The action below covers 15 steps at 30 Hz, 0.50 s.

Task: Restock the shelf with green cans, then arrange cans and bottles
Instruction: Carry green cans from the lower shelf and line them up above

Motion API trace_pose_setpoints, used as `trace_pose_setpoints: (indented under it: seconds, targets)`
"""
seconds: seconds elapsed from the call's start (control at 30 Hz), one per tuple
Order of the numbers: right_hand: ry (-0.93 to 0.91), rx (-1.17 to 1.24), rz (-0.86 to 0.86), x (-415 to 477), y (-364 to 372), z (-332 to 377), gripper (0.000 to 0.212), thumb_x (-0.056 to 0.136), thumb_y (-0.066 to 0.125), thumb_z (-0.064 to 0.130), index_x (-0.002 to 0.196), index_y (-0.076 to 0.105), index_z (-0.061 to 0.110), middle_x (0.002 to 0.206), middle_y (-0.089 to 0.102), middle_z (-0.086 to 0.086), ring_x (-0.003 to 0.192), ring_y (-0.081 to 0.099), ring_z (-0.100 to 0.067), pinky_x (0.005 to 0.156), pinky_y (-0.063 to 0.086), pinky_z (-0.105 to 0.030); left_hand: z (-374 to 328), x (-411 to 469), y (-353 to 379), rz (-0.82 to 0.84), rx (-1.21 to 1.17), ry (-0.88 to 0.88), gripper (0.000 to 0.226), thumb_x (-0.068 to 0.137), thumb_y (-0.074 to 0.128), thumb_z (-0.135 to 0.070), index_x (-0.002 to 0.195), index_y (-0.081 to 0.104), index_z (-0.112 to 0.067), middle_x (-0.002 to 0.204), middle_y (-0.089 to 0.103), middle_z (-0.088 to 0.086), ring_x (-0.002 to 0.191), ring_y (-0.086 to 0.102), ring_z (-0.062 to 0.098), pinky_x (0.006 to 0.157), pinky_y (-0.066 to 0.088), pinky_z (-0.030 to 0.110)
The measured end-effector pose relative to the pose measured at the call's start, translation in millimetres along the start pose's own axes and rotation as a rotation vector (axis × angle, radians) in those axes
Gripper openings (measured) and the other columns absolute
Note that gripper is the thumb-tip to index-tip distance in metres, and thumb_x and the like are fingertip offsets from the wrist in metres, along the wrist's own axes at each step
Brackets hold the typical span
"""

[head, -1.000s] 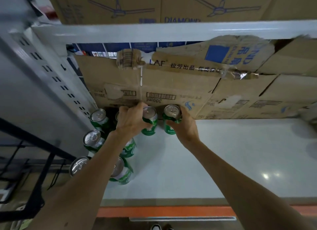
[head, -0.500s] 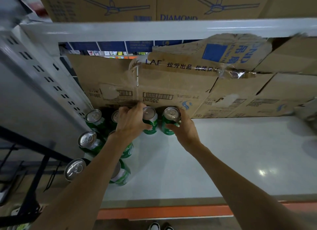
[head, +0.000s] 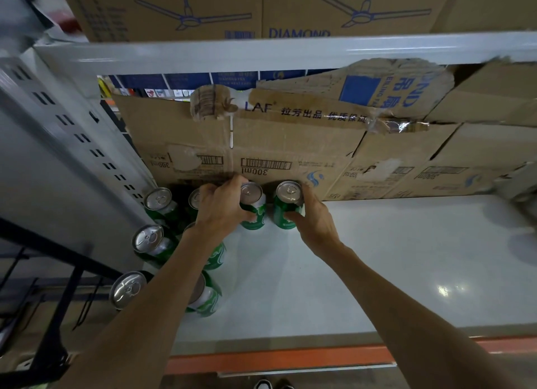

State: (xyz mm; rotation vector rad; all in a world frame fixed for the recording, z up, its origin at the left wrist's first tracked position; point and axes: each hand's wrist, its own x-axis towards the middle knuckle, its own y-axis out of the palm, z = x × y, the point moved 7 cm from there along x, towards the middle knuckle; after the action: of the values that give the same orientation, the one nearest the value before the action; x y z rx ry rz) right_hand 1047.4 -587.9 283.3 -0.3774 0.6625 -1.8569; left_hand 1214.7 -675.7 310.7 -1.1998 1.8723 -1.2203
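Open white shelf (head: 406,258) is left to the right of the right hand (head: 312,218), out to the orange front edge (head: 279,358). The left hand (head: 220,208) is curled round one upright green can (head: 251,194), the right hand round a second green can (head: 289,191) just beside it. Beyond the knuckles the way is blocked by a cardboard box (head: 290,138) marked "LAF" and "300ml". Other cans (head: 151,240) are crowded left of the left hand.

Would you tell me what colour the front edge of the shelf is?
The shelf edge is orange; head view shows it.
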Motion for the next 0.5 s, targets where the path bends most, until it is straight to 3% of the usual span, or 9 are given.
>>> trace_pose_setpoints:
  seconds: [0.5]
  targets:
    - [0.013,0.020,0.003,-0.8,0.2,-0.2,0.068,0.082,0.071,0.009,0.139,0.036,0.021,0.137,0.055,-0.004,0.122,0.053,-0.028,0.094,0.046,-0.037,-0.2,0.2,1.6,0.010,0.026,0.015,0.064,0.067,0.085,-0.037,0.117,0.046,-0.028,0.123,0.062,-0.011,0.120,0.054,0.019,0.099,0.026,0.039]
